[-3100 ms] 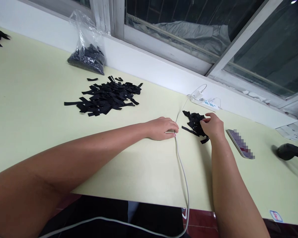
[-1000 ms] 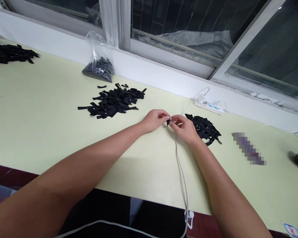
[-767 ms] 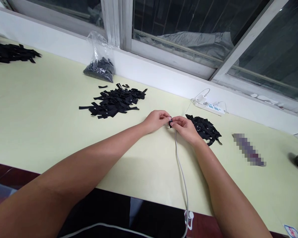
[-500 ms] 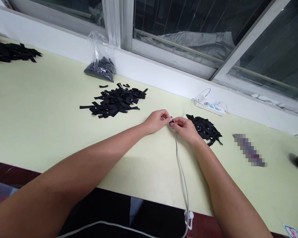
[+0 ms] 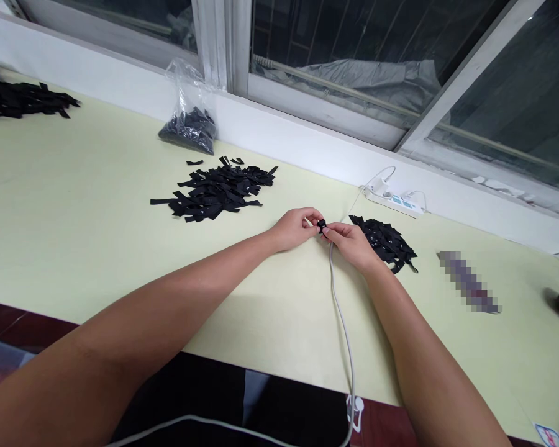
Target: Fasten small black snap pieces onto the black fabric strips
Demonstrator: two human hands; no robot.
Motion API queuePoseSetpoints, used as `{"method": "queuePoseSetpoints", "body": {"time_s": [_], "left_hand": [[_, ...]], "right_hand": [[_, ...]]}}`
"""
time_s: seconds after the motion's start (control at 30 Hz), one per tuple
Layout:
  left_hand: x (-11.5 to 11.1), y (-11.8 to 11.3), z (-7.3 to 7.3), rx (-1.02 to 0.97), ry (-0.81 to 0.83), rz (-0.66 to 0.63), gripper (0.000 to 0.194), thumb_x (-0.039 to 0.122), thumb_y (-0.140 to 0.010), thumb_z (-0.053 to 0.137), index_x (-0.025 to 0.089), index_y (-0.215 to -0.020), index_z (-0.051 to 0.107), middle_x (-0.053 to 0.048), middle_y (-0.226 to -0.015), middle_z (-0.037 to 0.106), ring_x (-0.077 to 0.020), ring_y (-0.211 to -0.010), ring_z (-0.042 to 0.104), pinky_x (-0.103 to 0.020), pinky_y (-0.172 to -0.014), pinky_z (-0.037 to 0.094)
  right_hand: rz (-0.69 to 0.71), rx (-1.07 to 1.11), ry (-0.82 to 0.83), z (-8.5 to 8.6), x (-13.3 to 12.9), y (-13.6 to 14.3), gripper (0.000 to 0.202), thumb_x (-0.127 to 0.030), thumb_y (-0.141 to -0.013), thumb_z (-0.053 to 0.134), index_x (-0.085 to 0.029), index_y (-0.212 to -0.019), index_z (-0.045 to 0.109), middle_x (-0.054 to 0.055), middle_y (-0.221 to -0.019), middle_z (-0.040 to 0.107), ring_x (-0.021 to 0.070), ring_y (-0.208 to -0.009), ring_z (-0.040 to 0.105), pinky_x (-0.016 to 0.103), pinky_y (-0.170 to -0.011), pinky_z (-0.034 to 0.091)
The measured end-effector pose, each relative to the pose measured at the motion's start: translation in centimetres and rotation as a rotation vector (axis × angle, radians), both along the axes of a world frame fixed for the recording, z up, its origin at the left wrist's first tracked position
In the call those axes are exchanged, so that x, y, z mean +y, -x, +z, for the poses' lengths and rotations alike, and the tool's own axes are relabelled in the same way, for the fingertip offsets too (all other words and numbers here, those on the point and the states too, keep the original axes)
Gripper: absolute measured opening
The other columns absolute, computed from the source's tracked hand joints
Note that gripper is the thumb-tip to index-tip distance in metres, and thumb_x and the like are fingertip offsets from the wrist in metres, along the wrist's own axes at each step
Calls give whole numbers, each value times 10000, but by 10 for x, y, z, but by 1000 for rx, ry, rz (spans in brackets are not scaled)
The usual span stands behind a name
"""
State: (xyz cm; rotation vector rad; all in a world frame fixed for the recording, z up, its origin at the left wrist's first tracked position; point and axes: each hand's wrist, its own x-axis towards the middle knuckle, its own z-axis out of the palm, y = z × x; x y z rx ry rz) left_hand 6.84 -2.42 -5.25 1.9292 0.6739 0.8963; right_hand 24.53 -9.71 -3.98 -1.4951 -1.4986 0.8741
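Note:
Between the fingertips of both hands is a small black fabric piece (image 5: pixel 322 226), folded or bunched up; its exact form is too small to make out. My left hand (image 5: pixel 296 228) pinches it from the left, thumb and fingers closed. From the right, my right hand (image 5: pixel 349 241) grips the same piece between thumb and fingers. Just behind the right hand lies a pile of short black fabric strips (image 5: pixel 386 241), partly covered by that hand. A wider pile of black strips (image 5: pixel 223 189) spreads on the table to the left, beyond my left hand.
A clear plastic bag (image 5: pixel 189 127) with black pieces stands by the wall. More black strips (image 5: pixel 23 99) lie far left. A white power strip (image 5: pixel 394 202) is at the back. A pale cable (image 5: pixel 340 310) runs under my right hand across the yellow table (image 5: pixel 97 248).
The black piece has been turned in my fingers and shows more now. My right fingers have shifted slightly on it; both arms stay nearly in place.

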Motion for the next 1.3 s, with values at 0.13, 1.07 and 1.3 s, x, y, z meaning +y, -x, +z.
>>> {"method": "queuePoseSetpoints", "body": {"time_s": [0.13, 1.07, 1.3], "left_hand": [[-1, -1, 1, 17, -16, 43, 203, 231, -803, 589, 167, -971, 683, -17, -914, 656, -88, -641, 519, -239, -614, 416], [-14, 7, 11, 256, -504, 83, 196, 247, -854, 559, 212, -967, 716, -49, -1004, 702, -211, -942, 614, -338, -802, 479], [-18, 8, 14, 360, -453, 107, 256, 257, -819, 562, 245, -988, 754, -40, -885, 736, -219, -814, 642, -327, -691, 448]], "right_hand": [[-10, -35, -6, 2, -1, 2, 321, -478, -787, 653, -167, -824, 723, 38, -779, 661, 161, -738, 544, 306, -734, 397], [-4, -103, 29, 8, -7, 5, 270, -389, -780, 611, -177, -881, 744, 3, -744, 637, 138, -669, 487, 288, -670, 373], [4, -289, -51, 4, -7, 8, 293, -370, -810, 579, -191, -941, 771, 22, -737, 686, 190, -724, 570, 311, -697, 427]]}}
